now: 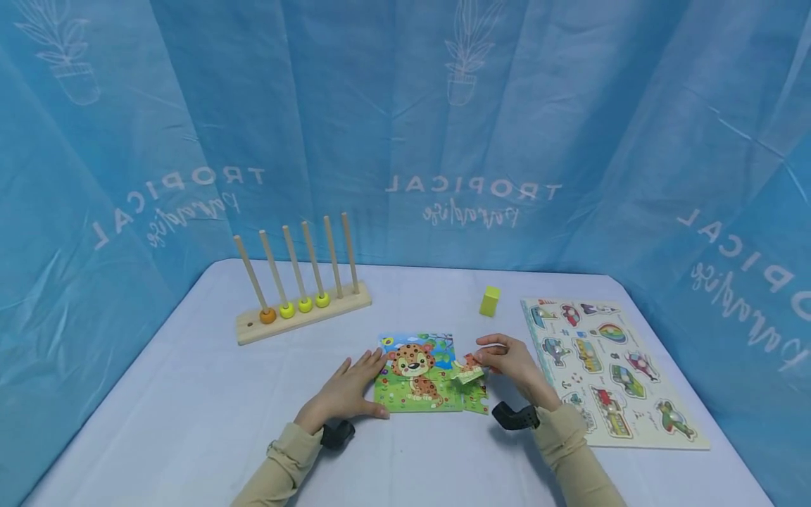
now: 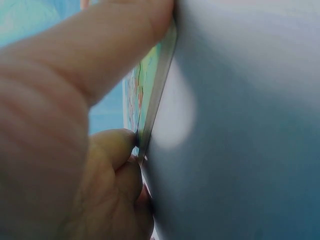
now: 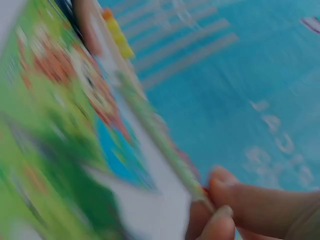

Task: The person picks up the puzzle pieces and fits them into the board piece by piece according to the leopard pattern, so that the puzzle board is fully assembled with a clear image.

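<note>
A jigsaw puzzle (image 1: 415,373) with a leopard cub on green grass lies flat at the middle of the table. My left hand (image 1: 347,389) rests along its left side, thumb and fingers spread and touching the edge. In the left wrist view the thumb (image 2: 115,40) lies against the puzzle's rim. Between thumb and fingertips my right hand (image 1: 514,362) pinches a puzzle piece (image 1: 467,371), tilted above the puzzle's right side. The right wrist view shows this piece (image 3: 155,132) nearly edge-on and blurred. Below it lies another green puzzle piece (image 1: 476,403), partly hidden, at the puzzle's lower right.
A wooden peg stand (image 1: 304,315) with one orange and several yellow beads stands at the back left. Behind the puzzle is a yellow-green block (image 1: 490,301). A vehicle picture board (image 1: 659,429) lies right of my right hand. Blue curtain (image 1: 405,127) surrounds the white table (image 1: 190,422).
</note>
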Motion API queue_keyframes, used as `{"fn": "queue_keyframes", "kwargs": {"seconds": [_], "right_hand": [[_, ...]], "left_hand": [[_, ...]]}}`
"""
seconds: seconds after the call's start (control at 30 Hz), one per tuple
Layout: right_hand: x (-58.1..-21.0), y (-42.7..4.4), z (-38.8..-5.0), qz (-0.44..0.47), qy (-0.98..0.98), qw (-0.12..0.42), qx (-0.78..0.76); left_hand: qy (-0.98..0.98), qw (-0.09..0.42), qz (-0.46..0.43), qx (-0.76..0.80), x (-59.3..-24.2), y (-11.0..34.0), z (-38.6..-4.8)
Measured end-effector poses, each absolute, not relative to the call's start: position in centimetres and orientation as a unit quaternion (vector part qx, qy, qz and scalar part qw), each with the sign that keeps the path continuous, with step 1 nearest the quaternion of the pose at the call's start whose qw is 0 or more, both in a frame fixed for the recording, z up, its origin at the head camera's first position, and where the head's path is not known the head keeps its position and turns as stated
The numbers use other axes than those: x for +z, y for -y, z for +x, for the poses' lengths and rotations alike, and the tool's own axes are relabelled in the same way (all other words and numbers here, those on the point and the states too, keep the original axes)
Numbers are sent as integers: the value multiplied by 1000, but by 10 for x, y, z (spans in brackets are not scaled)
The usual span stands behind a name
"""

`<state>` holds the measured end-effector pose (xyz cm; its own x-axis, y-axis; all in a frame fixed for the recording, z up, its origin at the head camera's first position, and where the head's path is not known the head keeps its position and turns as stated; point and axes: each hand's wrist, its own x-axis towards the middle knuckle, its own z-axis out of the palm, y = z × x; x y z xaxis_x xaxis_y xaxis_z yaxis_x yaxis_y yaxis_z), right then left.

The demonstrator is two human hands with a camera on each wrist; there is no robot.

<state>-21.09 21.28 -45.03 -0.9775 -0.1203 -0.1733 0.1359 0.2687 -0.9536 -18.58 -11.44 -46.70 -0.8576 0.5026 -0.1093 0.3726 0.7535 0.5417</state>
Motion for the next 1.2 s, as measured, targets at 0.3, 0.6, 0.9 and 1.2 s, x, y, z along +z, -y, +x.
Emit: {"fn": "queue_keyframes", "kwargs": {"seconds": [0.3,0.6,0.9,1.2], "right_hand": [[-468,-159,-197,-9,-743,117,-659],[-478,-135,-184,-135,-872,32,-470],[-478,-131,-182,-155,-899,-14,-409],[-479,-133,-184,-165,-901,-1,-402]], "left_hand": [[-927,124,243,260,-469,116,-187],[-929,130,230,260,-468,115,-186],[-928,129,235,259,-467,115,-186],[-927,125,240,258,-470,116,-188]]}}
